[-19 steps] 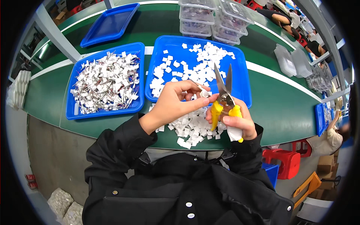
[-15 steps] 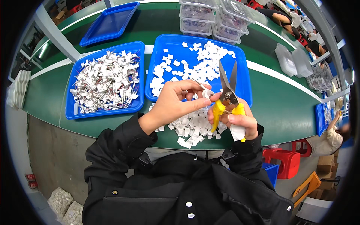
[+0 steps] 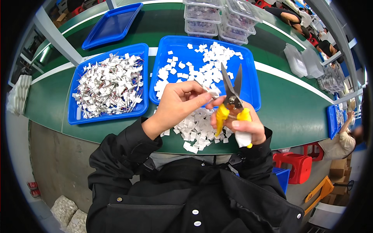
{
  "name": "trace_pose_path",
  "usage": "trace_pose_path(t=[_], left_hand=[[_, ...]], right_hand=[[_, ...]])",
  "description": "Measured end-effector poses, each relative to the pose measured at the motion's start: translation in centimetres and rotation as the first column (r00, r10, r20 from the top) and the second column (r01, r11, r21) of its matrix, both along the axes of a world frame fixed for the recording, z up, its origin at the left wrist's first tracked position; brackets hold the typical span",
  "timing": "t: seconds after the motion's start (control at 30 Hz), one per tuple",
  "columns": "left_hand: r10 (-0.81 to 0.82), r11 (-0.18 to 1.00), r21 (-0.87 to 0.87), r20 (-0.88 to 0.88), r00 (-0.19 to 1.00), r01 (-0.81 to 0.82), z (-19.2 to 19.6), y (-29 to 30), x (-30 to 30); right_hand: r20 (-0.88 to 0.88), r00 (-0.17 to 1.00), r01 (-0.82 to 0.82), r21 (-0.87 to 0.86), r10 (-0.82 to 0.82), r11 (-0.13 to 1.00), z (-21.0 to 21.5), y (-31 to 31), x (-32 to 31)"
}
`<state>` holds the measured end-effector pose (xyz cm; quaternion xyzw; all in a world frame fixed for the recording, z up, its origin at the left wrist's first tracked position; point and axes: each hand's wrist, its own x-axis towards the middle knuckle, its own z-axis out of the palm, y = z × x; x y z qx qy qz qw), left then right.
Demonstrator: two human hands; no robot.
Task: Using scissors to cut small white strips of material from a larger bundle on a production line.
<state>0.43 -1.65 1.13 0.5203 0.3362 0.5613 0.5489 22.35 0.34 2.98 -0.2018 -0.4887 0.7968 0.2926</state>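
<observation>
In my right hand is a pair of yellow-handled shears, their blades pointing away from me and spread apart. White wrapping covers part of one handle. My left hand pinches a small white-tagged piece between thumb and fingers, just left of the shears; most of it is hidden by the fingers. Beyond my hands a blue tray holds loose white tags. More white tags lie heaped on the green table beneath my hands.
At the left, another blue tray is full of thin-stemmed pieces with white tags. A further blue tray lies behind it. Lidded clear boxes stand stacked at the back. Red stools and other people are at the right.
Both hands and the shears have shifted slightly left. My left fingertips have drawn a little away from the right hand, still pinching the white-tagged piece. The blades remain apart.
</observation>
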Motion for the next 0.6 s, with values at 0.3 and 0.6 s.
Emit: trace_pose_path(t=[0.3, 0.6], left_hand=[[0.115, 0.993, -0.004, 0.125, 0.985, -0.116, 0.2, 0.0, -0.8], [0.090, 0.996, 0.016, 0.103, 0.991, -0.092, -0.4, 0.2, -0.9]], right_hand=[[0.180, 0.861, 0.181, 0.766, -0.476, 0.617, -0.4, -0.4, -0.7], [0.262, 0.809, 0.032, 0.874, -0.526, 0.484, 0.7, -0.7, -1.2]])
